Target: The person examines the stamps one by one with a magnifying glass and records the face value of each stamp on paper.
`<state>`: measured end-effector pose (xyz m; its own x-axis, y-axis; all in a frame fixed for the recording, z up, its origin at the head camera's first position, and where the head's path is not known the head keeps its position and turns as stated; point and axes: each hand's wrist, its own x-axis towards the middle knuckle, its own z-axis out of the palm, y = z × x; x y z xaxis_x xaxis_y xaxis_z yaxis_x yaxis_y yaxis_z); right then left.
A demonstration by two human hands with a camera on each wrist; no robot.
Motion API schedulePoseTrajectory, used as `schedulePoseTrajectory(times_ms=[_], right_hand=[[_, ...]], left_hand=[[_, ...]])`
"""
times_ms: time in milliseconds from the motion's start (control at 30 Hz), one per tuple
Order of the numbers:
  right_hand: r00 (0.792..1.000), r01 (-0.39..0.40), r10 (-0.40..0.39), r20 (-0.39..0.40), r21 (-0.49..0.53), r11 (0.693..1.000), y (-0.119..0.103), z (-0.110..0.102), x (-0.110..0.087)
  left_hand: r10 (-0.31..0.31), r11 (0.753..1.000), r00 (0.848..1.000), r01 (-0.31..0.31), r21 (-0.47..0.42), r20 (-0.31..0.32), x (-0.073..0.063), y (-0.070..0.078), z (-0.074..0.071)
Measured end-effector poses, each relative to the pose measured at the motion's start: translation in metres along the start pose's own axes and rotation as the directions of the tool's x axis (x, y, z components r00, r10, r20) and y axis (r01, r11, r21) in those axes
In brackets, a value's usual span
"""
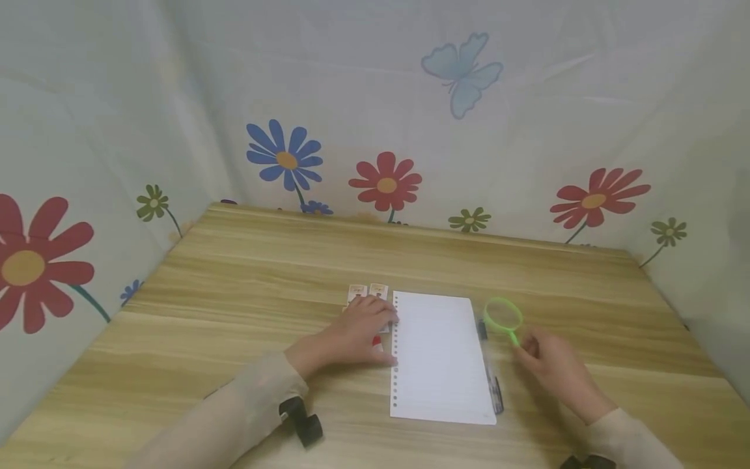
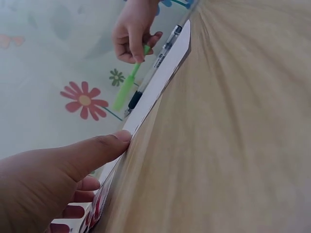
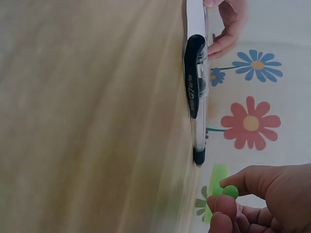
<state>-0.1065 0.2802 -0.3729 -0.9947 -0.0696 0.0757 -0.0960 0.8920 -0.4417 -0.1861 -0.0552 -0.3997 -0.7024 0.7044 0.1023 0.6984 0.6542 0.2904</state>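
My right hand [image 1: 553, 365] pinches the handle of a green magnifying glass [image 1: 503, 314], lifted above the tabletop. My left hand [image 1: 359, 331] rests at the left edge of a white sheet of hole-punched paper [image 1: 441, 358], thumb and fingertips touching that edge, the fingers spread. Partly hidden under the left hand lie small printed cards [image 1: 378, 290] with some red on them. Along the paper's right side lies a clear pen [image 1: 497, 395] with a black clip and grip, close to the right hand. In the right wrist view, the handle's round green end [image 3: 230, 191] shows between thumb and fingers.
The wooden table [image 1: 263, 260] runs back to a pale curtain [image 1: 351, 78] printed with flowers and a butterfly, which also hangs along both sides. Black wrist straps [image 1: 301, 422] sit on the sleeves.
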Motion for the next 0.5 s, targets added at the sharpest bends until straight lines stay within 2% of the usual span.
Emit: schedulePoseTrajectory(times_ms=[333, 500], right_hand=[[0.994, -0.083, 0.083, 0.073, -0.003, 0.997, 0.009, 0.002, 0.000], [0.993, -0.079, 0.082, 0.084, -0.042, 0.996, 0.013, 0.004, 0.000]], left_hand=[[0.010, 1.000, 1.000, -0.010, 0.009, -0.014, -0.001, -0.005, 0.005], [0.013, 1.000, 1.000, -0.013, 0.006, -0.020, -0.001, -0.005, 0.006]])
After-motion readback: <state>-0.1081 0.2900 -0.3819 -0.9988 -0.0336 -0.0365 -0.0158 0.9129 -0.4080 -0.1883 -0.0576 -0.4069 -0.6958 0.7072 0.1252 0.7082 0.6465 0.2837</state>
